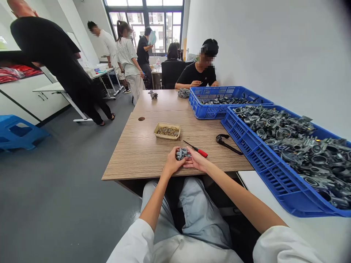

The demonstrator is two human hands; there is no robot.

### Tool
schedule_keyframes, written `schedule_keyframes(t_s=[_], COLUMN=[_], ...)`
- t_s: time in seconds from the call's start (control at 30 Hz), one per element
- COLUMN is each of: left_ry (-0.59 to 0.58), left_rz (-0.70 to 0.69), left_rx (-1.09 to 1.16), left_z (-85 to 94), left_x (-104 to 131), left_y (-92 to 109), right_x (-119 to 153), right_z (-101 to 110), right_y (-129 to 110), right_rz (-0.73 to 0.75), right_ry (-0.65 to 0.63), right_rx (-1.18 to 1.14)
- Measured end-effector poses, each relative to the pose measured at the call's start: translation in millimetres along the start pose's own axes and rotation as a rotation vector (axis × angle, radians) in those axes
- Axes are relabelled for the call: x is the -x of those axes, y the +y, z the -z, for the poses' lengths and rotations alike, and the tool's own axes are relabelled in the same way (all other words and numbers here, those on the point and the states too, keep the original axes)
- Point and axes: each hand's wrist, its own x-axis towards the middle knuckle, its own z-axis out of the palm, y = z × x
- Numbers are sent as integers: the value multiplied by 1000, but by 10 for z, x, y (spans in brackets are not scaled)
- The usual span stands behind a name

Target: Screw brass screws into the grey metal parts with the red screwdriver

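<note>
Near the front edge of the table, my left hand point(172, 162) is closed around the left side of a grey metal carburetor body point(181, 153). My right hand point(196, 160) holds the same casting from the right, fingers partly under it. Just beyond my right hand lies a screwdriver point(201, 152) with a red handle and a dark shaft. A cream tray point(156, 136) of small brass-coloured screws or similar parts sits farther up the table. A few loose small pieces lie between the tray and the screwdriver.
Two blue crates point(264, 160) point(194, 103) of metal castings line the right side. A black wristwatch point(230, 146) lies beside the nearer crate. Another casting point(153, 94) stands at the table's far left. A co-worker point(197, 75) sits opposite; other people stand behind.
</note>
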Motion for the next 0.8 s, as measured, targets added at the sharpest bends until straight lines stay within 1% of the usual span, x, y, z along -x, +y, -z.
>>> schedule_keyframes(t_s=[0.07, 0.1, 0.13, 0.17, 0.27, 0.3, 0.33, 0.37, 0.43, 0.5, 0.57, 0.67, 0.73, 0.8], left_ry=[20, 31, 44, 55, 85, 96, 108, 122, 151, 173, 183, 176, 182, 213], left_rz=[-3, -8, -15, -20, -27, -26, -24, -23, -23, -28, -27, 5, 25, 21], left_rx=[-3, -5, -9, -17, -56, -71, -85, -96, -113, -131, -143, -128, -119, -142], left_z=[-8, -12, -18, -25, -46, -51, -55, -57, -58, -58, -57, -55, -55, -53], left_x=[0, -1, -2, -4, -11, -14, -17, -21, -28, -32, -29, -11, -2, -5], left_y=[-19, -32, -46, -62, -103, -112, -119, -124, -130, -128, -120, -96, -84, -84], right_x=[39, 67, 99, 133, 220, 234, 238, 230, 184, 109, 26, -75, -108, -105], right_z=[63, 107, 160, 225, 468, 557, 645, 726, 859, 945, 991, 1037, 1083, 1146], right_y=[-22, -31, -37, -41, -29, -16, 1, 23, 76, 132, 177, 214, 222, 224], right_rz=[27, 80, 170, 291, 694, 782, 838, 863, 858, 832, 831, 854, 836, 819], right_ry=[-27, -7, 42, 119, 412, 503, 577, 628, 661, 642, 614, 588, 562, 502], right_rx=[97, 183, 298, 435, 856, 966, 1059, 1139, 1264, 1337, 1363, 1320, 1227, 1102])
